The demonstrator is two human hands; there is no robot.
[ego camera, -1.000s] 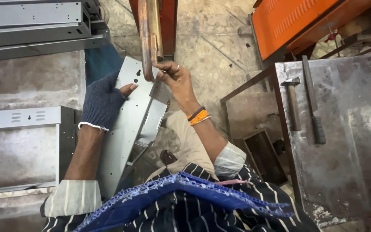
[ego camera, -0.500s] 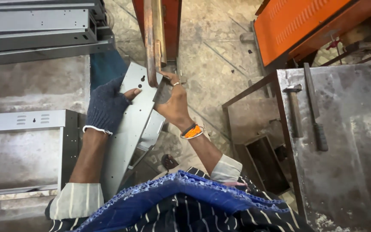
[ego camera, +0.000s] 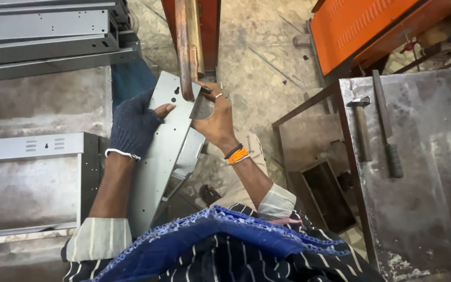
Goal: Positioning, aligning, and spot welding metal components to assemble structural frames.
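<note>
Both hands on a grey sheet-metal bracket at the rusty machine arm.

The gloved left hand (ego camera: 133,125) grips the left edge of the punched sheet-metal bracket (ego camera: 163,151), thumb on its face. The bare right hand (ego camera: 215,120) is closed on the bracket's upper right edge, just beside the rusty machine arm (ego camera: 185,49). The bracket stands tilted over the person's lap. A hammer (ego camera: 361,128) and a file (ego camera: 387,130) lie on the bench (ego camera: 434,209) at right.

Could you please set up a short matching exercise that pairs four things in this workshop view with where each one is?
Things:
1. hammer
2. grey sheet-metal panel
3. orange bangle
4. knitted glove

Places:
A. on the left hand
B. on the steel table, beside a file
C. on the right hand's wrist
D. gripped by both hands

Pairs: 1-B, 2-D, 3-C, 4-A
</note>
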